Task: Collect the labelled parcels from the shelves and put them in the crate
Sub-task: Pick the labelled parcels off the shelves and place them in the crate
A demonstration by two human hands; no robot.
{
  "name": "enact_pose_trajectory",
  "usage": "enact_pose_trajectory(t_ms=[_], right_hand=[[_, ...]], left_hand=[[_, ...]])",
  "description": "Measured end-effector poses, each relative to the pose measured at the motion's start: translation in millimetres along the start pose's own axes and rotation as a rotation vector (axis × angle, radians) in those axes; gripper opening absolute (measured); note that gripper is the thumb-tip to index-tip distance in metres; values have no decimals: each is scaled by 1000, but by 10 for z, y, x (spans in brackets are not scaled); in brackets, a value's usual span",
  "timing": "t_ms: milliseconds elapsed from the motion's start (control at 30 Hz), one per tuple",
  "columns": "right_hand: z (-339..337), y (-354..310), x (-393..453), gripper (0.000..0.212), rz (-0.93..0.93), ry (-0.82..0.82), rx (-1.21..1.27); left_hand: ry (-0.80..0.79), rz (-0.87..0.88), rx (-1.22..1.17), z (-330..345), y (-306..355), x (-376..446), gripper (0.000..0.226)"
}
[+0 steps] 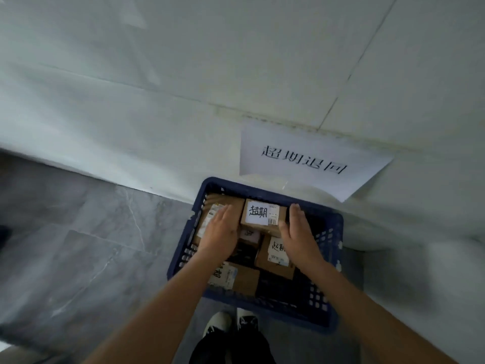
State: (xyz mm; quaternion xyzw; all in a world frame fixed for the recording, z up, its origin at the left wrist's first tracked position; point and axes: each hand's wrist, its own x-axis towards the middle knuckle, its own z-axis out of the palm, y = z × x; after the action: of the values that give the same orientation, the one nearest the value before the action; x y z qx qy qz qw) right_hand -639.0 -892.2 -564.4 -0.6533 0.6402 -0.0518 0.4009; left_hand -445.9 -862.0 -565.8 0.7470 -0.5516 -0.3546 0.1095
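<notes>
placing step: l hand (220,230) & r hand (296,230), fingers straight, flank labelled parcel (262,215) at far edge of crate (337,228), prob touching. next: let go.

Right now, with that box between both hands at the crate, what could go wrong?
The box is only pressed between the flat left hand and right hand, so it could slip. The parcels beneath it in the crate lie unevenly, so it may settle tilted.
</notes>
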Motion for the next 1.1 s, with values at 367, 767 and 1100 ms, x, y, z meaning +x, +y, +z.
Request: enact_pose_trajectory(t_ms=[367,767,1100], right_hand=[[-137,-2875,-1129,69,-680,133,-481],[1323,-4750,-3276,71,-1366,5,-566],[2724,-5333,-5168,67,-1893,-282,-534]], left_hand=[[625,-68,358,-2303,-108,-1937,67],[945,-598,461,-3243,-1453,-4843,72],[989,-1114,500,-3039,-2279,-6927,68]])
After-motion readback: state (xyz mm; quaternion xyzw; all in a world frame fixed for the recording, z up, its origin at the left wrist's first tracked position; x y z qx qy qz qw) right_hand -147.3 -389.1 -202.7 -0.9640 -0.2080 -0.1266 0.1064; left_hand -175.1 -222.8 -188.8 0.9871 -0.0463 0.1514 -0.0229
